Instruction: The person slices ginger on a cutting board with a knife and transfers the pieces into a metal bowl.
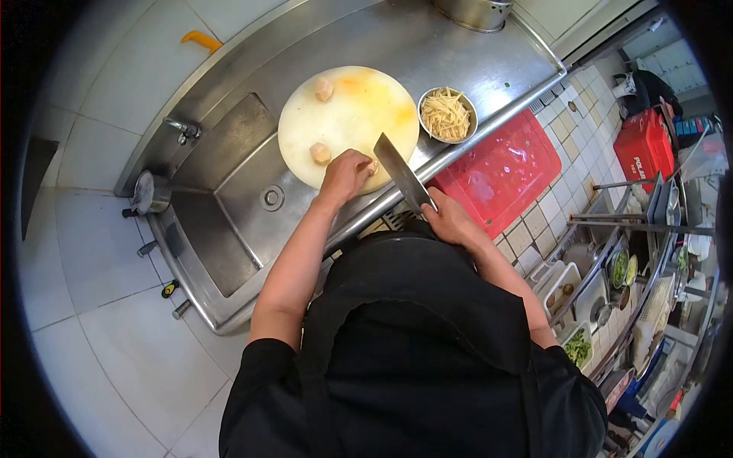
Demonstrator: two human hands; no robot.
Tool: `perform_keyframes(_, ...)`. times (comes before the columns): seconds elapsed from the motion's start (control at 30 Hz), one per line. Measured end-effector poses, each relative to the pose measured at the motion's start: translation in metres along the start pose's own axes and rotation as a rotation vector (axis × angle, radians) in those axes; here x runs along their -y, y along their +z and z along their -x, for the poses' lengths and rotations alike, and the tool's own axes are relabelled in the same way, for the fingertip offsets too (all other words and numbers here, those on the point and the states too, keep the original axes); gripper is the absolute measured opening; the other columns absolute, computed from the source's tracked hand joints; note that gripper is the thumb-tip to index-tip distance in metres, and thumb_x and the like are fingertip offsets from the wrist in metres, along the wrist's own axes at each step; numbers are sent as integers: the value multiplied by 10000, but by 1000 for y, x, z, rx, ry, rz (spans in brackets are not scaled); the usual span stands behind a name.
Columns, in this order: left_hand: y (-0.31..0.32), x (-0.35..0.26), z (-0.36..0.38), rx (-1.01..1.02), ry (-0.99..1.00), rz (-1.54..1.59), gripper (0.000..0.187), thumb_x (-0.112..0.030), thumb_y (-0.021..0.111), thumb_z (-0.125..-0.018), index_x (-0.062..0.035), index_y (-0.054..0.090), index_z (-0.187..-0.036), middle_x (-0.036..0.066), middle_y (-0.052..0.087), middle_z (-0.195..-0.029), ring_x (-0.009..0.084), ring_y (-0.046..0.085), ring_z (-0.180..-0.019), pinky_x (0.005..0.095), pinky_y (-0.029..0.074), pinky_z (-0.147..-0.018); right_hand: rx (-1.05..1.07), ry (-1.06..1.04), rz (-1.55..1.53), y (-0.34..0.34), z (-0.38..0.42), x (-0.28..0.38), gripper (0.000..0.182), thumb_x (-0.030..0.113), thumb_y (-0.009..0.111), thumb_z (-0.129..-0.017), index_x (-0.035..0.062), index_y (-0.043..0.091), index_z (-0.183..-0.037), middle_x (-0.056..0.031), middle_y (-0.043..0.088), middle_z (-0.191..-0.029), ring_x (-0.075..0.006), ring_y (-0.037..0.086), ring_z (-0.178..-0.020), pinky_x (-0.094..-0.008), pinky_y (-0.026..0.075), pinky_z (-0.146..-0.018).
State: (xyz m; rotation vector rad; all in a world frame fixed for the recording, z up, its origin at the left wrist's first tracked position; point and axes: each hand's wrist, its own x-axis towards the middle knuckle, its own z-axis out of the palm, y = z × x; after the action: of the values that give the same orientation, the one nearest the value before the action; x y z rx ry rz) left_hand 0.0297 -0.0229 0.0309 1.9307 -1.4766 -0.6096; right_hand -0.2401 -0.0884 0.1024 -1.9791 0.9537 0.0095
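On the round white cutting board (305,126), my left hand (348,177) has its fingers bent together around a small pale piece (372,167) near the board's lower edge. My right hand (449,217) grips the handle of a cleaver (402,172), whose wide blade points up and left, its edge close to the left fingertips. Two more pale round pieces lie on the board, one (320,153) just left of my left hand and one (324,89) near the top. A metal bowl of thin pale strips (445,115) stands right of the board.
A steel sink (237,200) with a tap (183,130) lies to the left. Beyond the counter's front edge is a red lid or tray (500,172). A metal pot (475,11) stands at the top. Shelves with food containers (578,347) are at the right.
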Motion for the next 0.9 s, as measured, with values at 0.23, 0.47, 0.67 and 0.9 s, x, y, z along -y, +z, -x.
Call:
perform_keyframes(0.23, 5, -11, 13, -119, -27, -12, 203, -122, 725, -862, -22, 735, -1039, 131, 710, -1065, 313, 689, -984, 382, 547, -878, 60, -38, 80, -15, -4, -1, 228, 223, 527, -1001, 16, 489, -1087, -333, 611, -959, -535, 579, -990, -557, 443, -810)
perform_keyframes(0.47, -8, -4, 3, -34, 46, -36, 193, -74, 689, -879, -23, 737, -1059, 134, 707, -1052, 318, 680, -984, 384, 541, -867, 104, -80, 66, -26, -14, -12, 280, 222, 520, -996, 5, 517, -1174, -340, 633, -1039, -519, 595, -1045, -550, 464, -869)
perform_keyframes(0.67, -14, -5, -4, 62, 74, -67, 204, -4, 650, -885, -41, 750, -1059, 134, 699, -1019, 312, 678, -945, 372, 535, -832, 122, -68, 76, -27, -16, -13, 297, 220, 513, -992, -5, 517, -1186, -348, 633, -1059, -521, 595, -1068, -560, 463, -898)
perform_keyframes(0.9, -10, -4, -2, 40, 13, 7, 199, -34, 674, -880, -28, 752, -1063, 134, 698, -1004, 283, 691, -924, 355, 543, -837, 112, -56, 79, -26, -11, -8, 297, 223, 507, -991, -12, 508, -1172, -358, 625, -1063, -533, 587, -1063, -568, 459, -899)
